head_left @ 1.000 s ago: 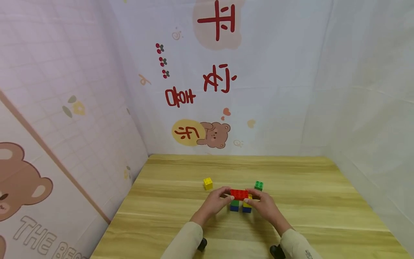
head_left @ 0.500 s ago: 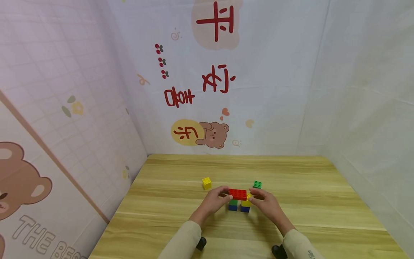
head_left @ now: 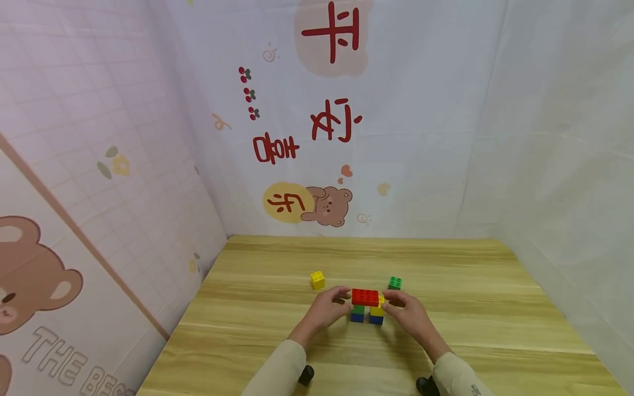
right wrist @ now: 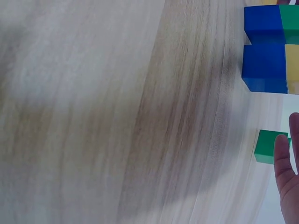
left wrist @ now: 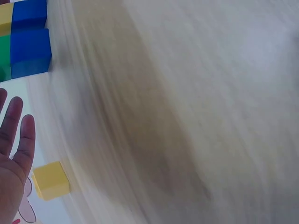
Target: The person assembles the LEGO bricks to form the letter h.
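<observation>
A red brick (head_left: 365,297) bridges two small stacks in the head view. On the left, a green brick (head_left: 358,309) sits on a blue brick (head_left: 357,318); on the right, a yellow brick (head_left: 377,311) tops another blue brick (head_left: 376,319). My left hand (head_left: 327,307) is at the red brick's left end, thumb and forefinger spread beside it. Close by the right end, my right hand (head_left: 407,311) has its fingers loosely bent, the tips overlapping the yellow brick. Both wrist views show extended fingers and the blue lower bricks; the red brick is out of frame there.
A loose yellow brick (head_left: 318,280) lies behind the left hand, and a loose green brick (head_left: 394,282) behind the right one. The wooden tabletop (head_left: 277,258) meets printed cloth walls at the back and sides.
The right hand has let go of the red brick and drawn slightly right. The left thumb and fingers have since come off its left end. The red brick stays on the stacks.
</observation>
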Tool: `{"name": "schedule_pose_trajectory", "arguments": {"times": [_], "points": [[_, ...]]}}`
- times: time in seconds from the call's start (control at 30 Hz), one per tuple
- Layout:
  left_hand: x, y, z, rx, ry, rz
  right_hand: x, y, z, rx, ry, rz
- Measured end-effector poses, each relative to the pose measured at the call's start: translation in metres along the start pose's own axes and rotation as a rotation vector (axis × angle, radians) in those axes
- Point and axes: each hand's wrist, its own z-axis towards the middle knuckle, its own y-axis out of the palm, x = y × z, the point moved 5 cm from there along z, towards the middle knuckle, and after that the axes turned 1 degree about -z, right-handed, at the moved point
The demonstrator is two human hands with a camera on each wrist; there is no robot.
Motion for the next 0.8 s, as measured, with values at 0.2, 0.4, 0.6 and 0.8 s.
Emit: {"name": "schedule_pose_trajectory", "arguments": {"times": [0.2, 0.4, 0.6, 0.8], "points": [[-0.008, -0.011, -0.004, 0.023, 0.007, 0.001, -0.001, 0.001, 0.001, -0.008, -0.001, -0.002], [-0.016, -0.029, -0.005, 0.070, 0.016, -0.013, 0.003, 0.002, 0.002, -0.004, 0.005, -0.020], [-0.019, -0.050, -0.008, 0.142, 0.019, -0.069, 0.005, 0.004, 0.001, 0.005, -0.003, -0.031], [-0.028, -0.073, -0.012, 0.208, -0.017, -0.104, 0.008, 0.006, 0.002, 0.005, -0.012, -0.033]]}}
